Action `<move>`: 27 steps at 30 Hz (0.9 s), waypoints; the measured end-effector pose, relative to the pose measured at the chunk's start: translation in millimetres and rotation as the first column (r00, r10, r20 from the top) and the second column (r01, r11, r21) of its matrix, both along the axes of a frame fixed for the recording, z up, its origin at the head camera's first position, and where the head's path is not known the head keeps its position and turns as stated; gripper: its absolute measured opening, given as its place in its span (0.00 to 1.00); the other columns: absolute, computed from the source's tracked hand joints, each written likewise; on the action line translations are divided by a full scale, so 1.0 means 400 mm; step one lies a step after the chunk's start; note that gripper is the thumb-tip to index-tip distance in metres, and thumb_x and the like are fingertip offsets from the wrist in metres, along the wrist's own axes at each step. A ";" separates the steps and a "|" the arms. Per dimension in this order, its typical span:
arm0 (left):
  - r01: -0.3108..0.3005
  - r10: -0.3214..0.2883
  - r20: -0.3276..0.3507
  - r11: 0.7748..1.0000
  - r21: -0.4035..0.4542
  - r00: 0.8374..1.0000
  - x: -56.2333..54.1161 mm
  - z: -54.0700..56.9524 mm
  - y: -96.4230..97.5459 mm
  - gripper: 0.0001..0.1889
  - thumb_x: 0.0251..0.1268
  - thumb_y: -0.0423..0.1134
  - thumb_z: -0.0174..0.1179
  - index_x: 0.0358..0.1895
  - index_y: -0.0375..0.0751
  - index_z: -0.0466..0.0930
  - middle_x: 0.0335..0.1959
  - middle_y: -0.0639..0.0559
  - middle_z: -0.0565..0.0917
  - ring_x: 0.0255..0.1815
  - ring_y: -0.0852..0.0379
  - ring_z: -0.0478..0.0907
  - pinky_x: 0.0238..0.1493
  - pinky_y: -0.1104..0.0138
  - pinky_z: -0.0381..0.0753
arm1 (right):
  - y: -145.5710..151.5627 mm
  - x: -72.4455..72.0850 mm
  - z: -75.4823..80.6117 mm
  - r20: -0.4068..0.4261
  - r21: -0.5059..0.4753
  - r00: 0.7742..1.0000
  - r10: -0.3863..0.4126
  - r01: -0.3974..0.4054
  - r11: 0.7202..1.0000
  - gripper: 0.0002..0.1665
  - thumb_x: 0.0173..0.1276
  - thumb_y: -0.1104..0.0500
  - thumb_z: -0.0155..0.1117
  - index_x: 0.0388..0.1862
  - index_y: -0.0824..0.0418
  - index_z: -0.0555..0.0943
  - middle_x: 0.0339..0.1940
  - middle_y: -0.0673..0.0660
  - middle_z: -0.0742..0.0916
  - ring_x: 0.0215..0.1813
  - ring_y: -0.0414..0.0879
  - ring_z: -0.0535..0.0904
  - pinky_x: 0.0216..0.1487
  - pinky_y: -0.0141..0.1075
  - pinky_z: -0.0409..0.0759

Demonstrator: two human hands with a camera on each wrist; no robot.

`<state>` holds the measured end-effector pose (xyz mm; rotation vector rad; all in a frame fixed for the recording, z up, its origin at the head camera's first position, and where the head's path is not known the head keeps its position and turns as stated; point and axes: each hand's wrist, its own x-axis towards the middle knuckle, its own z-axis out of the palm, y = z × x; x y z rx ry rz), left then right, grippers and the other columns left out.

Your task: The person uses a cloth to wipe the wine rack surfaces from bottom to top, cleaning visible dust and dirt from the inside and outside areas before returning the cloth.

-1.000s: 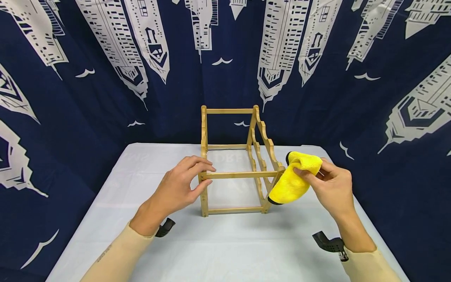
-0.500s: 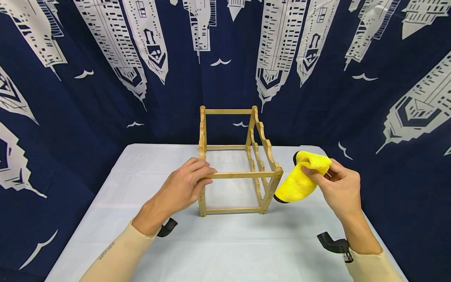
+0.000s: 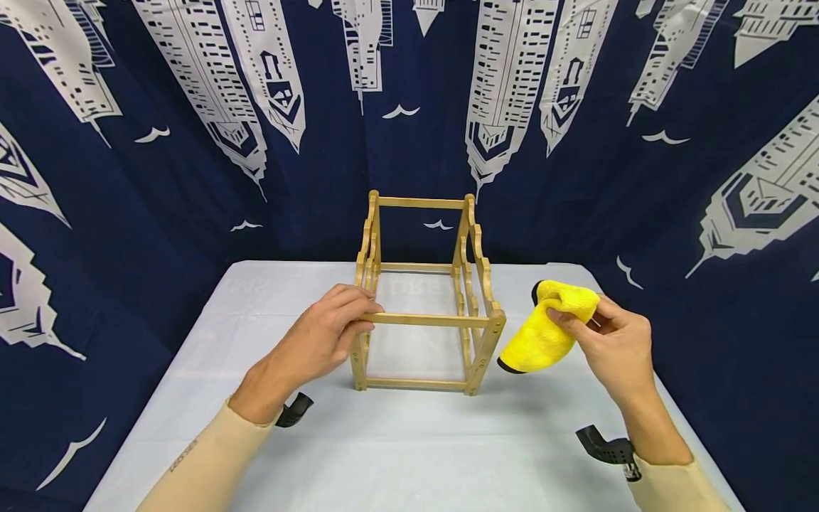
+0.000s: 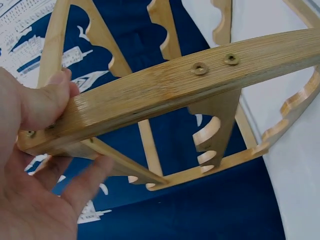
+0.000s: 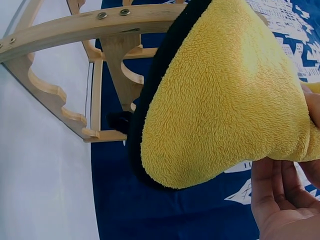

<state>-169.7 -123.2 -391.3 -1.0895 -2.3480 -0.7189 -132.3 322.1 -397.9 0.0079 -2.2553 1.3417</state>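
A light wooden rack point(image 3: 430, 320) with scalloped side rails stands on the white table. My left hand point(image 3: 326, 323) grips its near left top corner; in the left wrist view the thumb lies on the upright point(image 4: 150, 90) with its screws, and the fingers are partly hidden behind the wood. To the right of the rack, my right hand point(image 3: 617, 345) pinches a folded yellow cloth point(image 3: 544, 331) with black edging. The cloth hangs in the air, apart from the rack in the head view. In the right wrist view the yellow cloth point(image 5: 225, 100) covers part of the rack.
The white table point(image 3: 409, 448) reaches out on all sides of the rack. Behind and beside it hangs a dark blue curtain point(image 3: 409, 156) printed with white buildings and birds. A black camera mount sits on each wrist.
My left hand has closed on the rack's near corner, and the rack has turned slightly, its near end going left. My right hand has drawn the cloth to the right, away from the rack.
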 end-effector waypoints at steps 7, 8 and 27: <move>-0.143 0.120 -0.194 0.984 -0.111 0.974 0.029 0.020 0.086 0.15 0.78 0.43 0.79 0.61 0.48 0.91 0.53 0.53 0.93 0.63 0.45 0.91 0.92 0.33 0.72 | 0.007 0.001 -0.018 0.019 0.023 1.000 -0.019 0.019 1.000 0.27 0.72 0.64 0.87 0.68 0.64 0.92 0.52 0.28 0.91 0.53 0.24 0.90 0.58 0.14 0.86; -0.154 0.128 -0.215 0.982 -0.109 0.968 0.032 0.023 0.113 0.16 0.78 0.45 0.79 0.62 0.48 0.91 0.53 0.52 0.94 0.62 0.45 0.92 0.91 0.34 0.75 | 0.009 0.001 -0.020 0.020 0.020 1.000 -0.022 0.022 1.000 0.27 0.72 0.64 0.87 0.68 0.65 0.92 0.52 0.28 0.91 0.54 0.24 0.90 0.58 0.14 0.86; -0.288 0.303 0.096 0.947 -0.142 0.948 0.043 0.073 0.495 0.18 0.83 0.51 0.71 0.32 0.47 0.83 0.14 0.59 0.75 0.12 0.59 0.71 0.13 0.73 0.63 | 0.051 -0.005 -0.075 0.054 0.031 0.997 -0.061 0.059 0.998 0.24 0.71 0.62 0.89 0.64 0.65 0.94 0.45 0.28 0.90 0.50 0.22 0.89 0.54 0.14 0.86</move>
